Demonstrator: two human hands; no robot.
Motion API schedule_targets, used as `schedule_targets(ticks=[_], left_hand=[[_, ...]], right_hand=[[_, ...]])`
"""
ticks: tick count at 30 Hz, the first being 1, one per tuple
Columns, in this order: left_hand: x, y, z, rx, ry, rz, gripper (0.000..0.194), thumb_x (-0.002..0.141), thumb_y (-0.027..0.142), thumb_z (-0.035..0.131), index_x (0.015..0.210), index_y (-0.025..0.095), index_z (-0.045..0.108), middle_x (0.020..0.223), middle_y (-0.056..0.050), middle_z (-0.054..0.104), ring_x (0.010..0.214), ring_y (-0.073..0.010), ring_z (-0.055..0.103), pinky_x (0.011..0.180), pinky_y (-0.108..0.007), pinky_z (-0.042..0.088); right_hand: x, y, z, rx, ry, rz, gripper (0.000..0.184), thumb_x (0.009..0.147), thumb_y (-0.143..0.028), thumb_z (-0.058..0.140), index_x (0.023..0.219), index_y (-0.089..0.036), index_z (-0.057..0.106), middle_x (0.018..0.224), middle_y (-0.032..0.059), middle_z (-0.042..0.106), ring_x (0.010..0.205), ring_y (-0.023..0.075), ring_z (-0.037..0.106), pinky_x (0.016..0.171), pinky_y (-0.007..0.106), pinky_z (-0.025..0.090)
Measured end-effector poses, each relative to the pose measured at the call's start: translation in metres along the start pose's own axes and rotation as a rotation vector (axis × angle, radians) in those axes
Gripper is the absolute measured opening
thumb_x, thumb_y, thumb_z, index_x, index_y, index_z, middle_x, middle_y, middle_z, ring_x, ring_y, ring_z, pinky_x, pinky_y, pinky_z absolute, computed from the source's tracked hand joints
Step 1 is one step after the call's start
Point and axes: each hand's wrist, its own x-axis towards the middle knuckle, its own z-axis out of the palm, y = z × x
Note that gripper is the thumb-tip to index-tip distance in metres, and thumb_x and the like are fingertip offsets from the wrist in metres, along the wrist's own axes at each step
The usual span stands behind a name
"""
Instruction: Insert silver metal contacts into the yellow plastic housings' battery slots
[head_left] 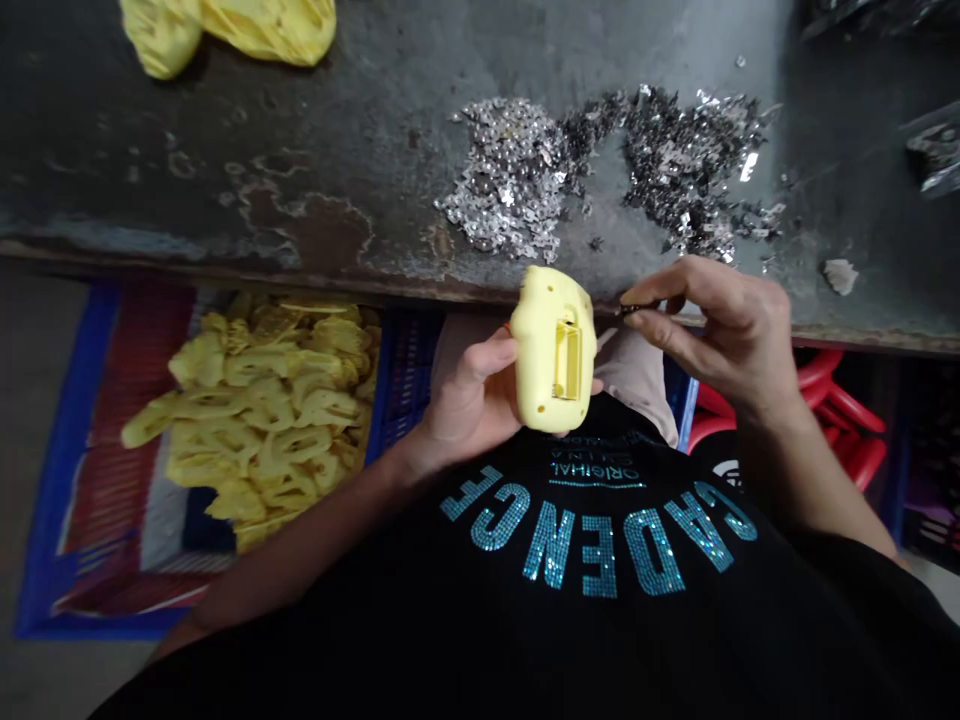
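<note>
Left hand (pixel 469 400): grasping a yellow plastic casing (pixel 553 350), held upright
Right hand (pixel 712 335): pinching a small dark metal piece (pixel 637 308) just beside the casing
Ahead of hands: silver metal scraps (pixel 600 170) on the worktop (pixel 225 130)
Left of left hand: blue crate (pixel 64 480) of yellow casings (pixel 255 400)

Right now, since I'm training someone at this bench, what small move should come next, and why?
Probably bring the small dark metal piece pinched in the right hand to the rectangular slot of the yellow plastic casing. The left hand holds the casing with that slot facing up, and the piece sits just beside it, apparently not touching.
</note>
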Motion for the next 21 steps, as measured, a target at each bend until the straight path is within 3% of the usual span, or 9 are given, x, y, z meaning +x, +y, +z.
schedule_targets(ticks=[3, 6, 9, 14, 18, 21], left_hand=[[0.000, -0.001, -0.001, -0.003, -0.066, -0.051, 0.064, 0.094, 0.059, 0.076, 0.144, 0.019, 0.079, 0.117, -0.008, 0.091, 0.097, -0.0342, 0.090, 0.071, -0.037, 0.071], [-0.001, 0.001, 0.000, -0.035, -0.170, -0.100, 0.054, 0.091, 0.053, 0.080, 0.130, 0.015, 0.081, 0.110, -0.010, 0.091, 0.090, -0.0340, 0.091, 0.062, -0.033, 0.071], [-0.004, 0.003, 0.004, -0.051, -0.234, -0.139, 0.052, 0.093, 0.050, 0.082, 0.129, 0.012, 0.079, 0.108, -0.012, 0.091, 0.090, -0.0349, 0.092, 0.061, -0.033, 0.073], [-0.010, 0.001, 0.009, -0.002, -0.198, -0.125, 0.059, 0.106, 0.056, 0.061, 0.140, 0.011, 0.075, 0.111, -0.008, 0.089, 0.093, -0.0338, 0.091, 0.064, -0.034, 0.070], [-0.010, -0.006, 0.010, 0.016, -0.184, -0.138, 0.067, 0.096, 0.067, 0.079, 0.140, 0.016, 0.078, 0.108, -0.010, 0.090, 0.094, -0.0391, 0.092, 0.057, -0.034, 0.070], [-0.010, -0.010, 0.010, 0.024, -0.142, -0.146, 0.076, 0.089, 0.070, 0.085, 0.147, 0.021, 0.077, 0.114, -0.011, 0.090, 0.105, -0.0459, 0.091, 0.051, -0.033, 0.069]], right_hand=[[0.004, -0.019, -0.009, 0.027, -0.094, -0.064, 0.007, 0.115, -0.032, 0.074, 0.116, -0.027, 0.080, 0.105, 0.0022, 0.086, 0.092, 0.0200, 0.081, 0.079, 0.034, 0.064], [0.005, -0.027, -0.012, -0.049, -0.167, -0.098, 0.010, 0.118, -0.031, 0.069, 0.119, -0.027, 0.078, 0.113, 0.0038, 0.085, 0.099, 0.0209, 0.081, 0.081, 0.035, 0.065], [0.003, -0.029, -0.014, -0.090, -0.174, -0.170, 0.010, 0.120, -0.031, 0.067, 0.118, -0.026, 0.076, 0.112, 0.0044, 0.083, 0.101, 0.0218, 0.080, 0.083, 0.037, 0.066], [0.000, -0.034, -0.017, -0.143, -0.210, -0.241, 0.016, 0.123, -0.031, 0.060, 0.119, -0.026, 0.075, 0.109, 0.0031, 0.080, 0.103, 0.0220, 0.079, 0.087, 0.039, 0.067], [0.000, -0.038, -0.017, -0.206, -0.192, -0.333, 0.022, 0.124, -0.027, 0.056, 0.113, -0.021, 0.073, 0.102, 0.0050, 0.077, 0.092, 0.0218, 0.074, 0.079, 0.040, 0.066], [-0.001, -0.042, -0.017, -0.262, -0.210, -0.353, 0.024, 0.124, -0.025, 0.054, 0.112, -0.020, 0.073, 0.102, 0.0060, 0.077, 0.090, 0.0224, 0.073, 0.078, 0.042, 0.066]])
